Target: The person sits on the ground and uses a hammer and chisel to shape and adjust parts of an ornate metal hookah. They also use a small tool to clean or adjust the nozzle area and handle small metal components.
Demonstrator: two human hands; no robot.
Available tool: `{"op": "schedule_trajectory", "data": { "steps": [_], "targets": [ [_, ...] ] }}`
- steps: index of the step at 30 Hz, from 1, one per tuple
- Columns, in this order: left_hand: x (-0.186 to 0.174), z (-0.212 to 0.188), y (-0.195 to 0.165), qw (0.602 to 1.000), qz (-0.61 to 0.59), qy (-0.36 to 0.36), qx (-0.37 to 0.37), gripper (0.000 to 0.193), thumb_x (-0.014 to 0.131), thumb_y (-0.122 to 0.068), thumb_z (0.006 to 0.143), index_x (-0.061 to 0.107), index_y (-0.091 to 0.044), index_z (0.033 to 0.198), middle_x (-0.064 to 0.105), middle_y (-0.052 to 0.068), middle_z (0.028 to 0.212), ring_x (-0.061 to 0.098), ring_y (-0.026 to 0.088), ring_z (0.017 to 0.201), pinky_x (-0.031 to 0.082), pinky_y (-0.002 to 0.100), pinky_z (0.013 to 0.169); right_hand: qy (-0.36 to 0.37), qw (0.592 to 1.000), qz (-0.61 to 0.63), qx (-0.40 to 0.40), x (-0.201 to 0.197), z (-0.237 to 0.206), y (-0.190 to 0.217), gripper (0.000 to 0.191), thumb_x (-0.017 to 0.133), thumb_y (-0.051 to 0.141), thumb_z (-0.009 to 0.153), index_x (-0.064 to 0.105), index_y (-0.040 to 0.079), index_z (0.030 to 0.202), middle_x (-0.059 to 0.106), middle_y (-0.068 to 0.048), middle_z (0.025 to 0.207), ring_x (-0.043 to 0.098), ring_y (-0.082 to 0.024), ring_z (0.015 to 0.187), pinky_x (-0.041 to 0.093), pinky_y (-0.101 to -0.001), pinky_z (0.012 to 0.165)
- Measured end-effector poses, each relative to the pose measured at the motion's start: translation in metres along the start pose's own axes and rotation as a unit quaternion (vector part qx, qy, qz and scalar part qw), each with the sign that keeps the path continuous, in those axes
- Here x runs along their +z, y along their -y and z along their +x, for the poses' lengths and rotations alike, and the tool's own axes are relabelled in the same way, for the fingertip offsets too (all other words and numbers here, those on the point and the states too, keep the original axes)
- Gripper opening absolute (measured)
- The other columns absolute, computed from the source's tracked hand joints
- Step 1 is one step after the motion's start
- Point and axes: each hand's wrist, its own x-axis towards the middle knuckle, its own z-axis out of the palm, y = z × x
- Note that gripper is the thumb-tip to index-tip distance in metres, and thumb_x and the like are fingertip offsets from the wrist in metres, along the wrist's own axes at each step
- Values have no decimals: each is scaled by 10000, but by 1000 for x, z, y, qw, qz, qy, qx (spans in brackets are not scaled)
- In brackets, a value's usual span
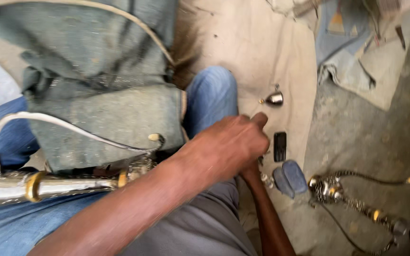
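I am looking down at my left hand [231,142], which is curling into a loose fist over the middle of the scene, knuckles up and motion-blurred; I cannot tell whether the fingers are gripping anything underneath. My right hand is hiding beneath it, so only the right forearm [266,213] is showing, running from the near edge up under the fist, and I cannot tell how its fingers are standing. A polished metal tube [48,186] with a brass-coloured ring is lying across my blue denim lap at the near left, its right end disappearing under the left wrist. A thin, stiff, cream-coloured cord [72,125] is looping from the tube's left end over a rough grey-green canvas bag [96,85] that is filling the far left. Just right of the fist, on a pale, dusty cloth [252,47], a flat black rectangular piece [280,146] is lying near a rounded grey-blue pad [290,178]. Farther off, a small shiny bell-shaped metal fitting [274,98] is resting on the same cloth. At the near right, on bare concrete, a tangle of metal fittings and chain [347,199] with brass tips is sprawling well apart from both hands.
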Motion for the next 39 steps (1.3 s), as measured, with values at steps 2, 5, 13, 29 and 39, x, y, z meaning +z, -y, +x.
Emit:
{"op": "schedule_trajectory", "data": {
  "steps": [2,5,13,29,39],
  "targets": [
    [19,34,-4,998,54,-18,36,234,751,-76,720,725,-44,951,661,141,1122,702,293,995,590,380,808,-27,997,49,44,-6,-10,7,456,786,189,807,660,-56,1171,706,-285,1069,680,-415,1004,525,-483,777],
    [46,82,-10,993,105,17,48,194,715,-82,826,720,-79,1020,683,115,1116,697,267,1058,588,369,850,-66,986,123,94,-15,-19,10,397,757,177,804,657,-43,1120,719,-276,1016,696,-405,976,545,-476,816],
    [49,109,-40,990,108,20,87,302,693,4,783,665,-10,1083,600,164,1184,686,253,948,603,329,775,-62,960,161,220,-34,-44,3,254,804,127,812,661,-67,895,685,-175,692,641,-194,654,521,-384,620],
    [-20,-181,-39,976,-159,-144,-26,277,644,-71,898,686,5,1161,663,158,1290,688,318,1138,573,392,969,-39,981,107,157,-5,-53,-42,328,790,190,859,787,47,1154,791,-126,963,732,-197,846,558,-309,775],
    [19,-164,-75,963,190,-187,39,483,556,-221,906,615,-23,1341,650,159,1314,580,330,1356,464,469,1254,167,913,246,-281,-56,-74,-15,385,729,10,775,637,-46,1145,725,-136,1029,739,-141,883,604,-233,745]
  ]
}}
